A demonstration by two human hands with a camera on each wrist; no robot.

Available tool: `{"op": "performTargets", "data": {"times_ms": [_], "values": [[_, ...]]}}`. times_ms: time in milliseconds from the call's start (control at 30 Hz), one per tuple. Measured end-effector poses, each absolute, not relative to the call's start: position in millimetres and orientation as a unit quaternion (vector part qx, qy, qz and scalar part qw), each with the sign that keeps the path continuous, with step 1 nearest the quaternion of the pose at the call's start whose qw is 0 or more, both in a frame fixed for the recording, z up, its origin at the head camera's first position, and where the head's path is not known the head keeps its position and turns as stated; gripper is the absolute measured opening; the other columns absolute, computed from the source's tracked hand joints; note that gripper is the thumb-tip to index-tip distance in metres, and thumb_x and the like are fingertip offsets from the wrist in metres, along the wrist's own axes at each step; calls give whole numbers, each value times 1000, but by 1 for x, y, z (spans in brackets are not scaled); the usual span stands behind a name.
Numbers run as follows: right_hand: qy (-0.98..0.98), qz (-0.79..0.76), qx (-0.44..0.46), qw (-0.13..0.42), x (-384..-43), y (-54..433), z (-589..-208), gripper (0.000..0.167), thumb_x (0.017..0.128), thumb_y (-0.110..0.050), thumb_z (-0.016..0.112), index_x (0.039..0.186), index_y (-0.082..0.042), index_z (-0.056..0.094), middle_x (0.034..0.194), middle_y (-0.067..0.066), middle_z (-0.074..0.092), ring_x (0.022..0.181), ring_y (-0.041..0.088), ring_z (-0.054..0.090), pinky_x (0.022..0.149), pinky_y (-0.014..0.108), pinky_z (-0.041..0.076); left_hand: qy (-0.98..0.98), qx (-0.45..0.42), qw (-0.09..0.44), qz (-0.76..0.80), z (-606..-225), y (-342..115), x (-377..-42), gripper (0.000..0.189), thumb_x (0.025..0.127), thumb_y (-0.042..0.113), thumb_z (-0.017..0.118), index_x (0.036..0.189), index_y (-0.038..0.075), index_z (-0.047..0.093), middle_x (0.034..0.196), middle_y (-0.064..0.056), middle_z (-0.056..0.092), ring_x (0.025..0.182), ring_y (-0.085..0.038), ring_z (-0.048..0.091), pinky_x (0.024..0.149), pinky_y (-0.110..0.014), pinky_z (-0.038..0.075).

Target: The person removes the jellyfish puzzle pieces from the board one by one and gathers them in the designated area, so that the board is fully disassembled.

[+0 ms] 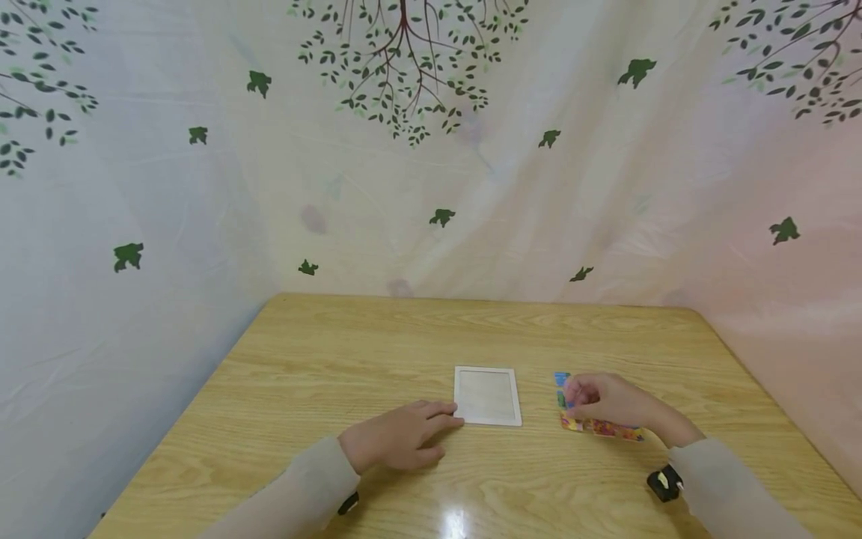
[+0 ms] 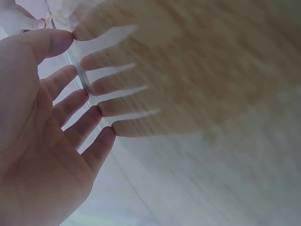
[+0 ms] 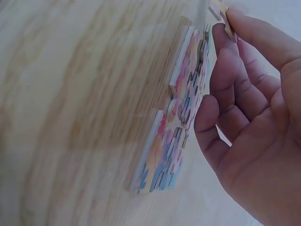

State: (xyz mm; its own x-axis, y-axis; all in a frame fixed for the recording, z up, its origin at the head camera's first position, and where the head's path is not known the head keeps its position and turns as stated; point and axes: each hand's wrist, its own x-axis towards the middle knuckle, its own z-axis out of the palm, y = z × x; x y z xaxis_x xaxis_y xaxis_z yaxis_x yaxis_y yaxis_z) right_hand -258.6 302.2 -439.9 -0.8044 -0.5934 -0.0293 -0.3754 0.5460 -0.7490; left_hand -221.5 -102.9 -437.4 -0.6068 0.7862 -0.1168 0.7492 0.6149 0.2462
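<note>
A square white puzzle frame [image 1: 516, 398] lies flat near the middle of the wooden table. My left hand [image 1: 397, 436] is at its lower left corner, fingertips right at the rim. In the left wrist view the fingers of that left hand [image 2: 70, 110] are spread, their tips on the tabletop. On the right, my right hand [image 1: 616, 400] is over colourful jigsaw pieces [image 1: 616, 430], partly hiding them. The right wrist view has a small jigsaw piece [image 3: 217, 9] pinched between thumb and index finger, above the joined jigsaw pieces [image 3: 157, 155] on the table.
The wooden table [image 1: 350, 337] reaches back to a pale curtain [image 1: 377, 247] printed with leaves and branches, which also hangs on both sides. A small black device [image 1: 665, 483] is strapped at the right wrist.
</note>
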Motion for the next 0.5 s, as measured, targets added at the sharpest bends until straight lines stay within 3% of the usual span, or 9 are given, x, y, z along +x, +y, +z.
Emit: {"op": "performTargets", "data": {"times_ms": [200, 500], "values": [[872, -379, -271, 150, -258, 302, -441, 15, 97, -16, 74, 103, -5, 65, 91, 0, 65, 80, 7, 60, 70, 23, 54, 891, 434, 104, 86, -437, -103, -222, 51, 107, 27, 56, 156, 15, 49, 163, -5, 42, 148, -24, 41, 122, -38, 34], [876, -371, -265, 160, -258, 299, -440, 16, 97, -17, 74, 103, -4, 67, 89, 0, 66, 78, 8, 61, 69, 22, 54, 893, 430, 106, 85, -438, -104, -222, 51, 107, 28, 57, 156, 17, 48, 163, -4, 41, 149, -24, 40, 122, -38, 34]]}}
